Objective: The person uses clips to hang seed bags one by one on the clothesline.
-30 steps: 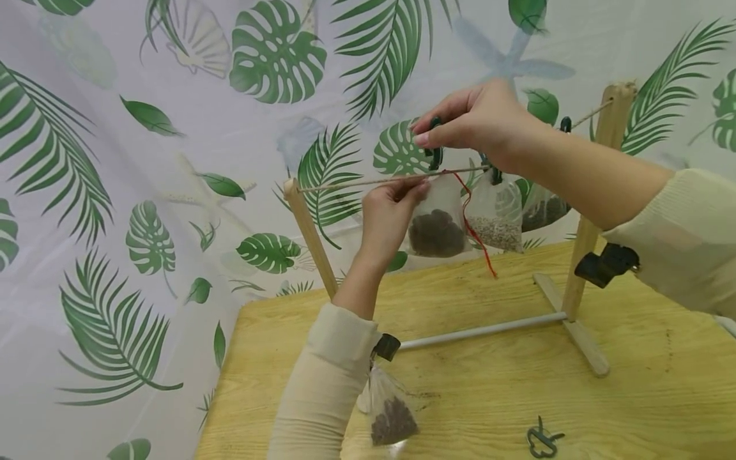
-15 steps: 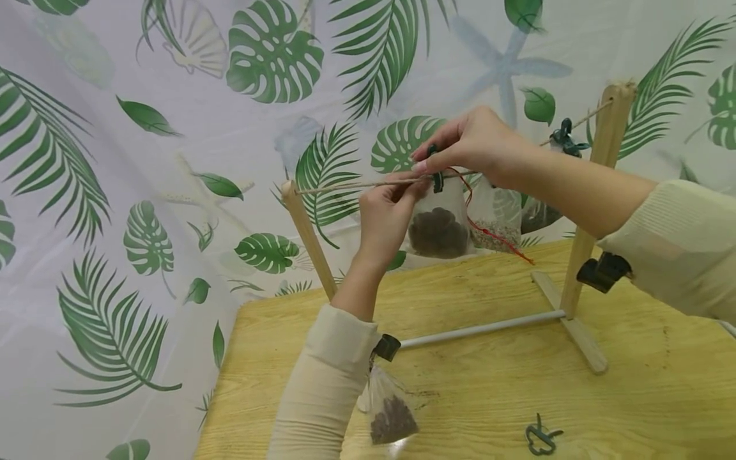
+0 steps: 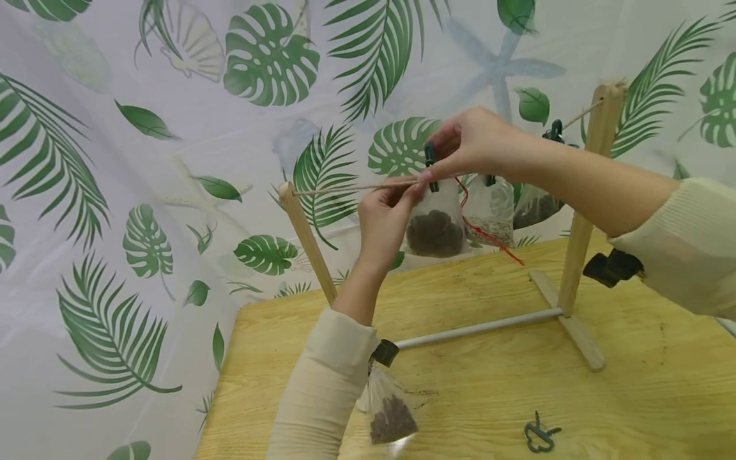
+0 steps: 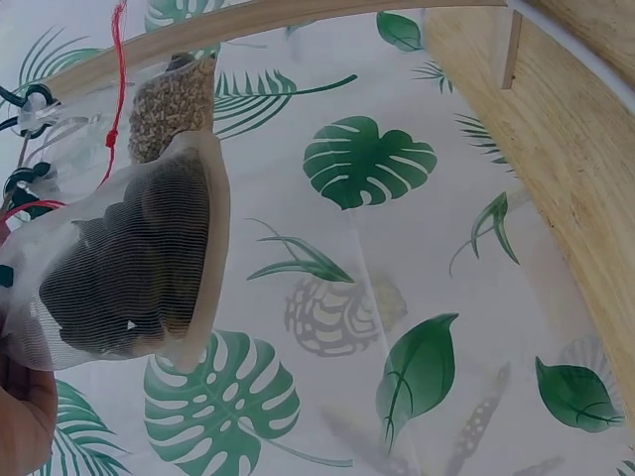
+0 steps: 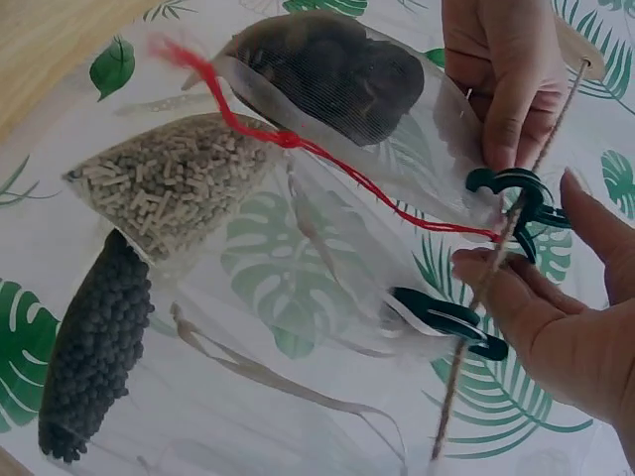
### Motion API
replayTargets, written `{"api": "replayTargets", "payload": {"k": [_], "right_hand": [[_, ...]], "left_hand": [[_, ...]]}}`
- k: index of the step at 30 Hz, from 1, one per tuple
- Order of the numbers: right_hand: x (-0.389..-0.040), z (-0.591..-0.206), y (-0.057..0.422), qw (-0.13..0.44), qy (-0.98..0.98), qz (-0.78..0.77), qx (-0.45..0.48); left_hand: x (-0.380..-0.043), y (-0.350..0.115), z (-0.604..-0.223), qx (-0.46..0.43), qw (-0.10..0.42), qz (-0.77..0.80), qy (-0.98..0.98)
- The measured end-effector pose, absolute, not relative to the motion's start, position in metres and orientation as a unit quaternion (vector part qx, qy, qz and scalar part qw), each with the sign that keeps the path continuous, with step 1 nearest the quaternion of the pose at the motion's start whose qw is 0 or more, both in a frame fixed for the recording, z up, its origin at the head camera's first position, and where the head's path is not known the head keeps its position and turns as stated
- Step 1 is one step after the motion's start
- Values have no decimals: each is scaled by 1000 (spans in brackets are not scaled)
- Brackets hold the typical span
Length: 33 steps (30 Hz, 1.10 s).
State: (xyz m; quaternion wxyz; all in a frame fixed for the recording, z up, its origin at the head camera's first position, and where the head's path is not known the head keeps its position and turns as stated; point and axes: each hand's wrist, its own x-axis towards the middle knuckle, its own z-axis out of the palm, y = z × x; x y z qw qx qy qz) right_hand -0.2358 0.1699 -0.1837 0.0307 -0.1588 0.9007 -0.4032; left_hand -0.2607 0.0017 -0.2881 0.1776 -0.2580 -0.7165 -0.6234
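A white mesh bag [image 3: 435, 231] of dark lumps, with a red drawstring [image 5: 342, 174], hangs at a thin rope [image 3: 351, 188]. My left hand [image 3: 383, 220] pinches the top of this bag against the rope, thumb in front. A dark green plastic clip [image 5: 521, 198] sits across the rope and the bag's top edge. The thumb and fingers of my right hand [image 3: 480, 144] curl round this clip from above. In the left wrist view, the mesh bag [image 4: 129, 258] hides most of my left hand [image 4: 25, 416].
Alongside hang a bag of pale pellets [image 5: 174, 183] and a bag of dark beads [image 5: 94, 347], with another green clip [image 5: 446, 317] on the rope. Wooden posts [image 3: 589, 191] hold the rope. On the table [image 3: 471, 383] lie a loose clip [image 3: 540, 436] and a small bag [image 3: 392, 418].
My right hand has brought the clip down from above the rope onto the rope and the bag's top. My left hand has kept its place. The red drawstring has swung rightward.
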Motion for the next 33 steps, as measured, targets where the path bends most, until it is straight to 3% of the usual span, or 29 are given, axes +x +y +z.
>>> {"api": "replayTargets", "payload": {"k": [5, 12, 25, 33], "right_hand": [[-226, -180, 177, 29, 913, -374, -162], [-206, -184, 189, -33, 928, -333, -166], [-187, -208, 185, -25, 924, -320, -210], [-177, -233, 181, 7, 925, -295, -241]], "left_hand": [[-259, 1, -294, -254, 182, -610, -728], [-259, -6, -307, -268, 192, -592, -736], [-248, -49, -336, -277, 81, -448, -846], [-237, -65, -360, -272, 48, -422, -863]]}}
